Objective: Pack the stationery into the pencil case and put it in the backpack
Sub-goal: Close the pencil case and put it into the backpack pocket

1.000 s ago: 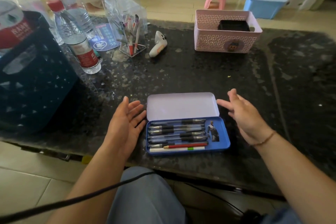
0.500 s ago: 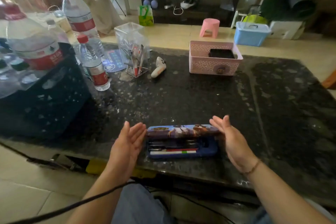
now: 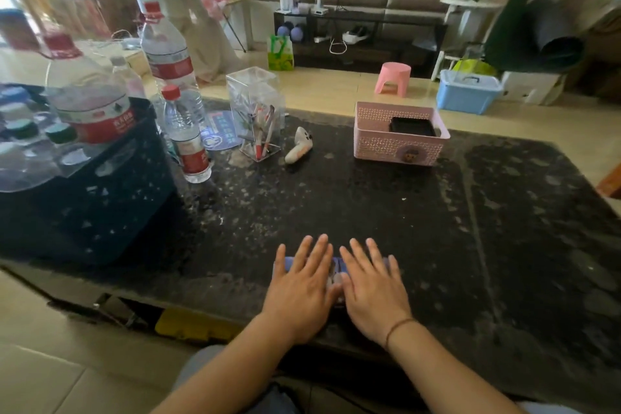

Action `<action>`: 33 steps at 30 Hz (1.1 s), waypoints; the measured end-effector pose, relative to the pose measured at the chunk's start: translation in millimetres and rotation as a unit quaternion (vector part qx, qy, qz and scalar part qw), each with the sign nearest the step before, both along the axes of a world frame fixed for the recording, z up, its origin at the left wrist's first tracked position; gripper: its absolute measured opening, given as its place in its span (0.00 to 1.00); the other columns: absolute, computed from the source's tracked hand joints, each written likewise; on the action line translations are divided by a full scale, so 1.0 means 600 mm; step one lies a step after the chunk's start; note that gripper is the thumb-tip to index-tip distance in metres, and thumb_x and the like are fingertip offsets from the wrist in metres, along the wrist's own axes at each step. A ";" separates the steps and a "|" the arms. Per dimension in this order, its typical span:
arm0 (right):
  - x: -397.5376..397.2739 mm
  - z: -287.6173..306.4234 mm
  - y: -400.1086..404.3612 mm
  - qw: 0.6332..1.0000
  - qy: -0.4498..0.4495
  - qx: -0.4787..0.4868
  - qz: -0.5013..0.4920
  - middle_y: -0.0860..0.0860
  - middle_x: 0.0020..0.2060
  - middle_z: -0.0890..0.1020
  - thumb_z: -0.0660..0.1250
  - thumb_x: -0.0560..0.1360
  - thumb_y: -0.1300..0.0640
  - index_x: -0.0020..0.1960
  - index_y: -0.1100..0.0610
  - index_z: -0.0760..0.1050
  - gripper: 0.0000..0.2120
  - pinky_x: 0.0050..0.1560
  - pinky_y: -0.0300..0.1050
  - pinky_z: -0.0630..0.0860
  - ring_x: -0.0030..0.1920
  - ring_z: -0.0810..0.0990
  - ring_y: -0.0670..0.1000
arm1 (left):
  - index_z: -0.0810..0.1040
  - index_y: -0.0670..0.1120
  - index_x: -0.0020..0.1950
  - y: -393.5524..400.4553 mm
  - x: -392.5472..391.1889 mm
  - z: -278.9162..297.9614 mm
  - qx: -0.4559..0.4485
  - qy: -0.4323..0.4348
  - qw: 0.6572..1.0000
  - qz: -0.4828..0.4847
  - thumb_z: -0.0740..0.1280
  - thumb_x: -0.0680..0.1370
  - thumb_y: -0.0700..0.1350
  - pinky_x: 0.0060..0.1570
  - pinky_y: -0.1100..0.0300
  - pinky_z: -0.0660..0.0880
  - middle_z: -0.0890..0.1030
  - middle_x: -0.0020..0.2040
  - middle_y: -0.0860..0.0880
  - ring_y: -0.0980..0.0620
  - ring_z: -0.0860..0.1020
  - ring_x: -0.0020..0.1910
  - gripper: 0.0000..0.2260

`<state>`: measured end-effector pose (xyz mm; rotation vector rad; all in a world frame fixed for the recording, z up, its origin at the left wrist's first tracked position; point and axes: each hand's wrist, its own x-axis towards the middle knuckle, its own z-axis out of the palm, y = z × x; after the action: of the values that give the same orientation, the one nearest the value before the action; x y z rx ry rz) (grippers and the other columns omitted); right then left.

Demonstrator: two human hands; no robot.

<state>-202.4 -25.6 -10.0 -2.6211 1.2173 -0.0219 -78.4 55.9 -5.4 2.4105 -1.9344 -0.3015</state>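
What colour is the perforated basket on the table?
Pink; the basket shows clearly in the head view.

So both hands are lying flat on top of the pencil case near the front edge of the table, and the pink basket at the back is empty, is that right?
Not quite: the pink basket is not empty; the head view shows a black tray inside it. The rest holds: the left hand and right hand lie flat on the pencil case near the table front edge.

A second ago the pencil case (image 3: 334,266) lay open with both hands held off its ends. Now its lid is down, and the left hand (image 3: 302,291) and right hand (image 3: 373,292) lie flat on top, seemingly pressing it closed.
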 end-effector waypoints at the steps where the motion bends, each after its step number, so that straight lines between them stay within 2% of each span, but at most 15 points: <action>1: 0.004 -0.005 0.002 1.000 0.011 -0.007 -0.002 0.44 0.77 0.46 0.41 0.80 0.45 0.77 0.48 0.47 0.26 0.74 0.57 0.40 0.76 0.39 0.49 | 0.38 0.51 0.79 -0.003 -0.002 -0.006 0.001 -0.004 1.000 0.003 0.23 0.70 0.65 0.74 0.40 0.34 0.36 0.80 0.53 0.51 0.33 0.77 0.39; 8: 0.004 -0.025 0.002 0.998 0.021 -0.051 0.002 0.45 0.77 0.47 0.32 0.74 0.43 0.77 0.50 0.44 0.32 0.73 0.57 0.41 0.76 0.41 0.49 | 0.40 0.53 0.79 -0.004 0.002 -0.021 -0.003 -0.004 1.000 0.008 0.26 0.73 0.63 0.76 0.43 0.37 0.39 0.80 0.54 0.52 0.36 0.78 0.35; 11: -0.007 -0.021 -0.010 0.999 0.020 -0.037 0.005 0.45 0.77 0.45 0.31 0.75 0.35 0.77 0.51 0.43 0.35 0.74 0.55 0.40 0.76 0.38 0.48 | 0.36 0.51 0.77 0.010 0.018 -0.026 -0.008 -0.011 0.999 0.046 0.26 0.72 0.67 0.76 0.44 0.36 0.37 0.80 0.52 0.51 0.34 0.77 0.37; 13: -0.042 -0.021 -0.025 0.997 0.016 -0.033 -0.072 0.47 0.77 0.45 0.34 0.71 0.28 0.77 0.51 0.44 0.42 0.74 0.54 0.40 0.76 0.38 0.49 | 0.32 0.48 0.76 0.033 0.037 -0.032 0.003 -0.021 0.992 0.122 0.23 0.66 0.72 0.74 0.44 0.33 0.33 0.78 0.49 0.50 0.31 0.77 0.44; 15: -0.087 -0.024 -0.028 0.984 0.023 -0.019 -0.177 0.49 0.78 0.48 0.35 0.67 0.23 0.77 0.52 0.49 0.48 0.74 0.56 0.42 0.76 0.39 0.52 | 0.36 0.46 0.78 0.054 0.051 -0.035 0.031 -0.004 0.977 0.209 0.27 0.66 0.75 0.72 0.43 0.32 0.33 0.79 0.48 0.48 0.29 0.76 0.48; 17: -0.103 -0.025 -0.013 0.980 0.027 -0.013 -0.196 0.49 0.77 0.54 0.35 0.69 0.26 0.75 0.49 0.59 0.43 0.74 0.58 0.43 0.76 0.40 0.53 | 0.46 0.50 0.80 0.063 0.054 -0.031 0.053 0.073 0.962 0.258 0.39 0.72 0.74 0.73 0.40 0.34 0.37 0.80 0.49 0.46 0.30 0.77 0.42; 19: -0.091 -0.028 0.005 0.981 -0.035 -0.012 -0.192 0.46 0.75 0.61 0.41 0.75 0.33 0.69 0.48 0.69 0.33 0.75 0.57 0.44 0.76 0.41 0.52 | 0.53 0.52 0.78 0.061 0.051 -0.029 0.047 0.132 0.957 0.254 0.47 0.77 0.69 0.75 0.40 0.38 0.39 0.81 0.52 0.46 0.31 0.77 0.34; 22: -0.069 -0.024 0.003 0.953 -0.145 0.028 -0.265 0.48 0.72 0.67 0.52 0.78 0.40 0.65 0.54 0.74 0.25 0.75 0.53 0.47 0.76 0.43 0.51 | 0.48 0.49 0.79 0.037 0.046 -0.038 0.038 0.179 0.952 0.244 0.50 0.80 0.64 0.75 0.45 0.36 0.37 0.80 0.51 0.47 0.29 0.76 0.32; 24: -0.067 -0.028 -0.022 0.919 -0.219 0.040 -0.325 0.50 0.70 0.70 0.57 0.78 0.46 0.64 0.58 0.74 0.22 0.75 0.51 0.50 0.76 0.46 0.50 | 0.50 0.48 0.78 0.002 0.036 -0.043 -0.016 0.238 0.939 0.248 0.55 0.82 0.59 0.77 0.50 0.43 0.47 0.81 0.46 0.46 0.38 0.79 0.30; 25: -0.070 -0.032 -0.040 0.902 -0.249 0.043 -0.350 0.50 0.69 0.72 0.59 0.78 0.48 0.64 0.59 0.75 0.21 0.74 0.50 0.52 0.76 0.48 0.51 | 0.55 0.50 0.76 -0.019 0.028 -0.040 -0.073 0.298 0.920 0.244 0.59 0.81 0.54 0.75 0.55 0.55 0.59 0.78 0.45 0.46 0.52 0.79 0.26; 26: -0.074 -0.031 -0.062 0.886 -0.278 0.040 -0.370 0.51 0.66 0.75 0.59 0.78 0.49 0.62 0.59 0.76 0.20 0.73 0.49 0.55 0.75 0.54 0.52 | 0.60 0.53 0.72 -0.044 0.019 -0.035 -0.134 0.362 0.892 0.237 0.63 0.81 0.50 0.66 0.64 0.66 0.72 0.69 0.49 0.50 0.67 0.72 0.22; 28: -0.085 -0.025 -0.117 0.845 -0.355 0.065 -0.395 0.52 0.54 0.82 0.61 0.76 0.48 0.55 0.55 0.79 0.14 0.65 0.50 0.68 0.65 0.71 0.54 | 0.65 0.52 0.67 -0.103 0.000 -0.018 -0.185 0.452 0.836 0.250 0.66 0.79 0.43 0.45 0.75 0.73 0.79 0.53 0.56 0.61 0.79 0.52 0.18; 29: -0.089 -0.010 -0.145 0.798 -0.422 0.117 -0.414 0.52 0.48 0.83 0.63 0.75 0.48 0.50 0.52 0.79 0.11 0.59 0.52 0.73 0.57 0.78 0.54 | 0.67 0.51 0.66 -0.134 -0.006 -0.014 -0.190 0.498 0.805 0.262 0.67 0.79 0.42 0.40 0.72 0.76 0.81 0.51 0.55 0.60 0.80 0.48 0.18; 31: -0.102 0.018 -0.208 0.648 -0.582 0.275 -0.407 0.54 0.45 0.84 0.69 0.73 0.51 0.50 0.51 0.77 0.07 0.52 0.58 0.79 0.48 0.83 0.56 | 0.71 0.48 0.63 -0.202 -0.016 -0.004 -0.170 0.607 0.724 0.282 0.68 0.78 0.40 0.35 0.58 0.80 0.83 0.52 0.49 0.52 0.84 0.47 0.15; 33: -0.115 0.038 -0.260 0.511 -0.660 0.417 -0.359 0.58 0.48 0.84 0.75 0.65 0.58 0.55 0.54 0.76 0.19 0.44 0.58 0.80 0.47 0.84 0.59 | 0.73 0.48 0.63 -0.266 -0.020 0.007 -0.149 0.670 0.674 0.275 0.68 0.77 0.38 0.36 0.52 0.82 0.85 0.53 0.47 0.49 0.85 0.47 0.15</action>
<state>-271.5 -181.3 13.0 -0.5604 1.0124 -1.0394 -90.5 -103.5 -1.0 1.4684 -0.4899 -1.1423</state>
